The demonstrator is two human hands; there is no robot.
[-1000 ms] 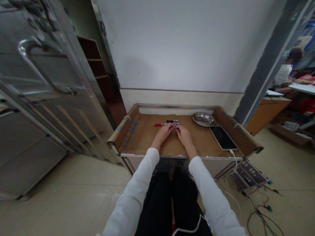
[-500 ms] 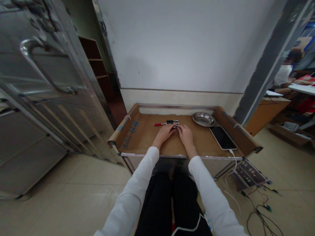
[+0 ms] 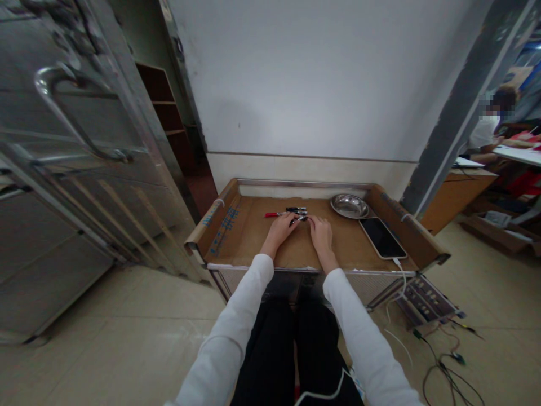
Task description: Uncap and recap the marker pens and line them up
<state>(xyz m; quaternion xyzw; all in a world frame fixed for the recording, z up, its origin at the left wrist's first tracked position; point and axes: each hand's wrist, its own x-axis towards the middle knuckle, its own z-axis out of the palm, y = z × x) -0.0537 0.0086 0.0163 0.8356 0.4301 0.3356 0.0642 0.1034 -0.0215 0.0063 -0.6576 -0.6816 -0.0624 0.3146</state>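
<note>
In the head view, a dark, slim pen (image 3: 299, 219) lies between my two hands over the cardboard surface. My left hand (image 3: 279, 232) has its fingers closed at the pen's left end. The fingertips of my right hand (image 3: 321, 232) pinch its right end. Just beyond them, a red pen (image 3: 271, 215) points left, partly covered by my left fingers. A black pen (image 3: 296, 209) rests behind it, roughly parallel. Fine details of the pens are too small to make out.
A cardboard-lined cart top (image 3: 249, 242) has raised sides. At its right are a shallow metal bowl (image 3: 350, 206) and a phone (image 3: 383, 237) with a white cable (image 3: 401, 276). A metal door (image 3: 105, 113) stands left; a person (image 3: 486, 129) sits far right.
My right hand has shifted slightly right and its fingertips have drawn back from my left, so more of the dark pen shows between them. The other pens and the bowl stay put.
</note>
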